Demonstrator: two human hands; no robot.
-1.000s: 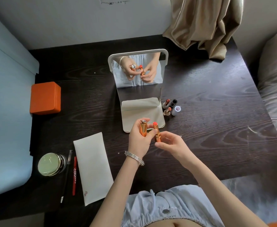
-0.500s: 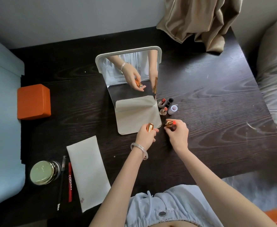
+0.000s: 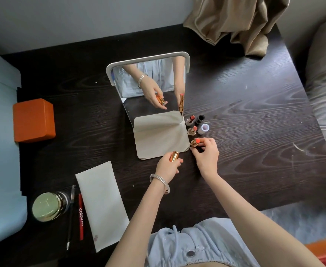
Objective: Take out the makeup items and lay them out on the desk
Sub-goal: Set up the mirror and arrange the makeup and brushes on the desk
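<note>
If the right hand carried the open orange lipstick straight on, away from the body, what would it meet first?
Probably the uncapped lipstick nearest the right hand, front of the small standing cluster beside the mirror base. The orange lipstick sits just short of it; height above the desk is unclear.

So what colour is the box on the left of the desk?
Orange: the box, clearest in the head view.

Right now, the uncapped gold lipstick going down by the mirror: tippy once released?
Probably: the gold lipstick is a slim tube, so a nudge could topple it and let it roll. Its exposed orange tip looks soft and may smear. The right hand pinches it beside other upright lipsticks.
</note>
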